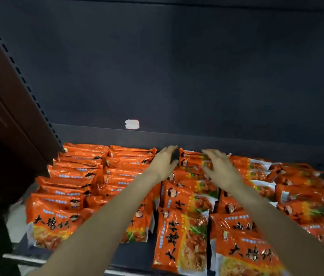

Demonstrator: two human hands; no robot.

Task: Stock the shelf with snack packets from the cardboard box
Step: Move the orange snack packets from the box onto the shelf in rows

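Left hand (164, 163) released, fingers straight and slightly spread, hovering at the far end of the packet rows, by the gap between the middle rows. Right hand (219, 166) also released, fingers spread, over the far packet (192, 159) of the centre-right row; whether it touches is unclear, motion blur. Both forearms reach in from the near edge. Orange packets (179, 242) lie in about five overlapping rows on the shelf (137, 253), running near to far; left rows neater, right rows skewed. Bare dark strip of shelf shows near centre, between rows. Dark back panel (177, 66) behind, with a small white sticker (132, 124) low on it. Slotted upright (17, 72) at left. Cardboard box not in view.
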